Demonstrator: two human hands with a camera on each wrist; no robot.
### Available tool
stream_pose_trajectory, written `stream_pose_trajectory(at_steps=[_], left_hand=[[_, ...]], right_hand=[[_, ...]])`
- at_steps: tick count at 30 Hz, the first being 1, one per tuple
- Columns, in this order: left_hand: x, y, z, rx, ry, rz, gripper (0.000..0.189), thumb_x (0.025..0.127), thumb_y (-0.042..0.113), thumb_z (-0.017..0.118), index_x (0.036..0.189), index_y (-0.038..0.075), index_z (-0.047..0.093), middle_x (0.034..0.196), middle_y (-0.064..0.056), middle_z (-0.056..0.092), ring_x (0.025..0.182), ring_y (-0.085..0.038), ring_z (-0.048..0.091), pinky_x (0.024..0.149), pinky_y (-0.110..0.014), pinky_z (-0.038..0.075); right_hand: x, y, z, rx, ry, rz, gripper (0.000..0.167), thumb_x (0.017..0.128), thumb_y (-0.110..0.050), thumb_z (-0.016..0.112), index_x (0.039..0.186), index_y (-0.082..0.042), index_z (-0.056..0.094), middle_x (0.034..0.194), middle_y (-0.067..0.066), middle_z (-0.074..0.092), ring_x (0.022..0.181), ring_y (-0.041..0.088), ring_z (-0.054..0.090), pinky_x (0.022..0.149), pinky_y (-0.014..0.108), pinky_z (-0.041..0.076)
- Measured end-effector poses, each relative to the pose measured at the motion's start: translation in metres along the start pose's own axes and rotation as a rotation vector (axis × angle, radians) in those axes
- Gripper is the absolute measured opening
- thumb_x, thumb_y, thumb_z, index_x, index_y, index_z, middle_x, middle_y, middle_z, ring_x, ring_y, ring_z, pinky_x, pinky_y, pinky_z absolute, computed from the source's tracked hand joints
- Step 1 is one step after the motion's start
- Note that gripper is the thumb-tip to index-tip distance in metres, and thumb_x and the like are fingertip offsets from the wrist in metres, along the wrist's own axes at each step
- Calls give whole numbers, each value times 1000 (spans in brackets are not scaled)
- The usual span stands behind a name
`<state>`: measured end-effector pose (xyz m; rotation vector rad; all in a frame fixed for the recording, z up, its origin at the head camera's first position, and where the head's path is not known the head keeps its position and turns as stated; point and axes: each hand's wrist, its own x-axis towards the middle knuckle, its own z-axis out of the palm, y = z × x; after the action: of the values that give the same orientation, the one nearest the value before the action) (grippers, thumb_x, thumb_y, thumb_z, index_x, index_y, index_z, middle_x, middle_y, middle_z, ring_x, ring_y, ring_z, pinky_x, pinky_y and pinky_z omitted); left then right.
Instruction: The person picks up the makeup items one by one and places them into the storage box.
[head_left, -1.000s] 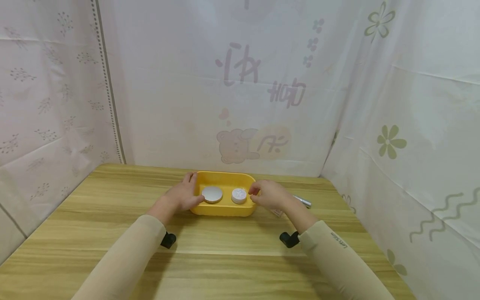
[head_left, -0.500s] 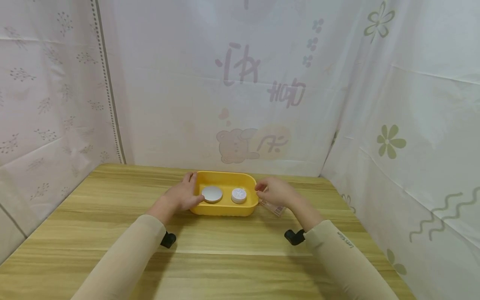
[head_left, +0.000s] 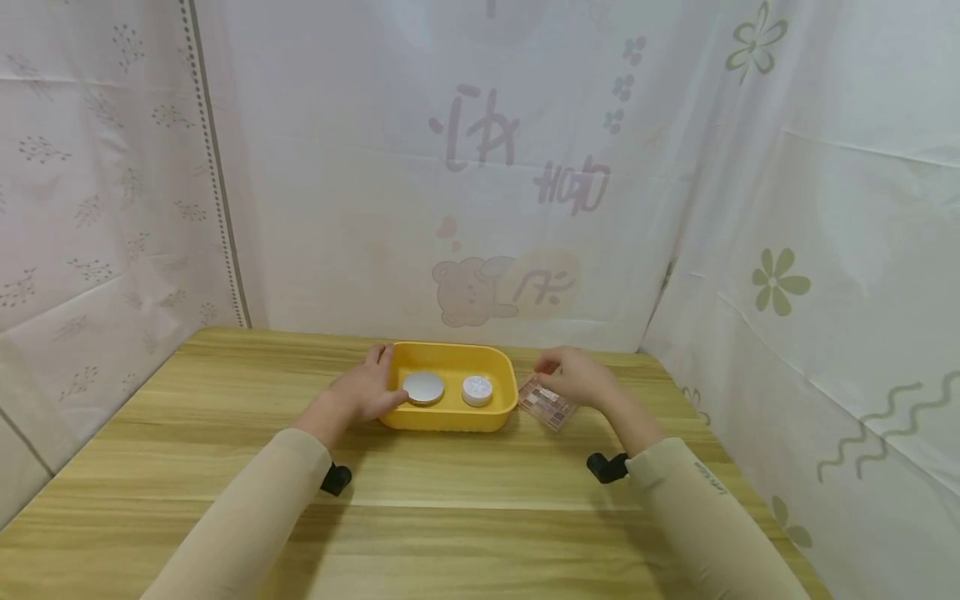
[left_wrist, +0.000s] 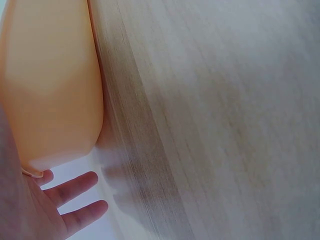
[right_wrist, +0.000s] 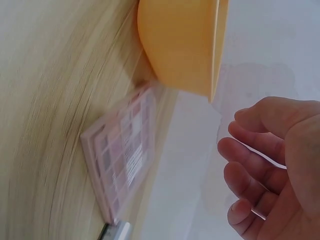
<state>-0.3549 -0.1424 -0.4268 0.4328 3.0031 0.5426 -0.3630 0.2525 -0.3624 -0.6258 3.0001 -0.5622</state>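
My left hand (head_left: 363,389) holds the left end of a yellow bin (head_left: 450,421), its thumb over the rim near a round silver-lidded case (head_left: 423,388). In the left wrist view, two fingers stretch past the bin's end. A small round white container (head_left: 477,390) with a raised pattern on its lid sits at the bin's right side. To the right of the bin, an eyeshadow palette (head_left: 546,403) with many small pans lies on the table. Above its far right part hovers my right hand (head_left: 577,375), fingers loosely curled, holding nothing.
Close to the palette's corner is the end of a silver tube (right_wrist: 119,231), mostly cut off in the right wrist view. The wooden table (head_left: 420,533) reaches back to a patterned white curtain (head_left: 337,208), with more curtain at both sides.
My right hand has drawn away from the bin's right end to the right, uncovering the palette and now hiding the silver tube in the head view. The left hand stays at the bin.
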Motion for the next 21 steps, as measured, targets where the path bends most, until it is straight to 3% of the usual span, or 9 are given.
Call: stream_pose_trajectory(at_steps=[7,21], left_hand=[[1,0,0,4,-2,1,101,105,49,57,175,-3,5,181,-29,12,149,-48,54,120,-59,49],[0,1,-1,2,-8,0,102,105,49,57,175,-3,5,181,-28,11,153,-49,50,122,-59,46]], right_hand=[[-7,15,-8,10,13,53,31,105,-27,66,125,-7,77,119,13,77,115,34,71,100,59,58],[-13,54,-5,-32,23,112,29,106,-26,66,121,-4,77,116,15,79,116,37,73,106,62,54]])
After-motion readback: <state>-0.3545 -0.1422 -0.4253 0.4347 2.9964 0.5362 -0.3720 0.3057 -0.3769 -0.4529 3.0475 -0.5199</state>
